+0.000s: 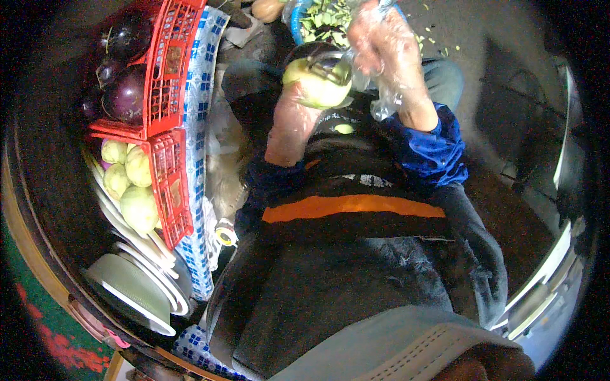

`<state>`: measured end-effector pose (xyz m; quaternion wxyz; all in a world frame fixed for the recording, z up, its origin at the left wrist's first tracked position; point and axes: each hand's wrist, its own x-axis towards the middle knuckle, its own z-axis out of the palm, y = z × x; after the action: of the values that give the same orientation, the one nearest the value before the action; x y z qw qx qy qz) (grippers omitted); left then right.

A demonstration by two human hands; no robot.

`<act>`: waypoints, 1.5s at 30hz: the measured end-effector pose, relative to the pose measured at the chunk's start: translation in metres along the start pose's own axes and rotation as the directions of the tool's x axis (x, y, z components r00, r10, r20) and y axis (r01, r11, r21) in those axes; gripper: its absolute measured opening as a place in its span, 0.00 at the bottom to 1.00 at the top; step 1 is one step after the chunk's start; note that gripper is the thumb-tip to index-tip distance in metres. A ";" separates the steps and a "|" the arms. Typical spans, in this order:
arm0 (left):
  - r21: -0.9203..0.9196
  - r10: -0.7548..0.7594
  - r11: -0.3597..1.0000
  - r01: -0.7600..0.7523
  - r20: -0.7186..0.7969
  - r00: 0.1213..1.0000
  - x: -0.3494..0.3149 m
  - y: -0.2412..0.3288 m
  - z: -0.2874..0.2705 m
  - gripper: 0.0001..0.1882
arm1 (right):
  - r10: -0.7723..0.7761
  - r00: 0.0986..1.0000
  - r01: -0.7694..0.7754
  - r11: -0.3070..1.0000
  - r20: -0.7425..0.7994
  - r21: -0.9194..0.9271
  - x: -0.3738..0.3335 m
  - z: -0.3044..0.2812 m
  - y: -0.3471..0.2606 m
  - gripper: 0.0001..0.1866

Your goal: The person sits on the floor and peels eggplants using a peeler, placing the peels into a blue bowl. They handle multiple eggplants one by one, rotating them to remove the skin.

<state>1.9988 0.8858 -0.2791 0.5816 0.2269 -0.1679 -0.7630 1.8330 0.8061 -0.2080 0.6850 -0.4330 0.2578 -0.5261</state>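
My left hand is closed round the lower end of a partly peeled eggplant, held over my lap. Its bared flesh is pale green, while dark purple skin still shows at the far end. My right hand, in a loose clear plastic glove, is closed beside it. From that hand a metal peeler reaches onto the eggplant, its handle mostly hidden by the fingers. Just beyond both hands stands a blue basin full of green and dark peelings.
At the left, a red crate holds whole purple eggplants, and a lower red basket adjoins pale peeled ones. White basins are stacked nearer me. Peel scraps lie on the floor right of the blue basin. A tan gourd-like vegetable lies beyond.
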 end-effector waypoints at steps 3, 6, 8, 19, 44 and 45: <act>0.068 0.015 0.998 -0.013 -0.031 0.999 -0.002 -0.010 -0.012 0.35 | 0.180 0.983 -0.183 0.980 -0.039 -0.075 -0.008 0.019 -0.010 0.17; 0.109 0.029 0.994 -0.024 -0.047 0.998 -0.005 -0.012 -0.017 0.36 | 0.207 0.978 -0.209 0.972 -0.035 -0.103 -0.008 0.020 -0.012 0.19; 0.182 0.038 0.983 -0.033 -0.027 0.999 -0.006 -0.010 -0.017 0.36 | 0.086 0.994 -0.081 0.994 0.073 -0.076 -0.004 0.015 -0.011 0.22; 0.187 -0.033 0.982 0.017 0.082 0.996 -0.002 -0.002 -0.007 0.36 | 0.098 0.983 -0.093 0.995 0.152 -0.041 -0.004 0.010 -0.018 0.12; 0.253 0.136 0.957 -0.141 0.037 0.990 -0.015 -0.007 -0.014 0.41 | -0.026 0.975 -0.045 0.950 -0.221 -0.309 0.025 -0.061 0.035 0.14; 0.238 0.142 0.958 -0.159 0.089 0.986 -0.016 -0.007 -0.018 0.42 | -0.121 0.944 -0.006 0.925 -0.308 -0.380 0.027 -0.066 0.034 0.11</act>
<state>2.0065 0.9035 -0.2953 0.5994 0.2561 -0.2978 -0.6975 1.8054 0.7622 -0.2672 0.5212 -0.4707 0.4504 -0.5513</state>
